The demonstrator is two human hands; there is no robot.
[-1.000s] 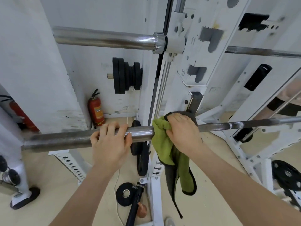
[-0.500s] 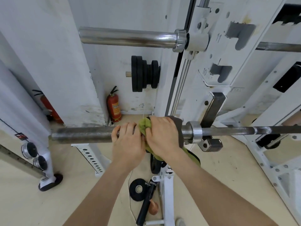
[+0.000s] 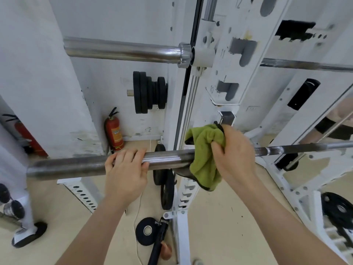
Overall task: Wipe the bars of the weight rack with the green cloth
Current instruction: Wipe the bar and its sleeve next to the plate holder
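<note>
While left hand (image 3: 126, 175) grips the bar (image 3: 76, 165), right hand (image 3: 232, 155) bunches the cloth (image 3: 205, 159): soft, light, conforms; bar rigid, likely heavy.

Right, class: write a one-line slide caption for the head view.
Left hand grips the bar; right hand holds the green cloth wrapped over it.

The bare left forearm comes in from 7 o'clock with a straight wrist. The left hand (image 3: 126, 175) lies palm-down over the lower bar (image 3: 76, 166), fingers curled across its top and thumb along its near side. The bare right forearm comes in from 5 o'clock. The right hand (image 3: 234, 155), at 3 o'clock of the left, clutches the bunched green cloth (image 3: 204, 148) in curled fingers against the bar.
</note>
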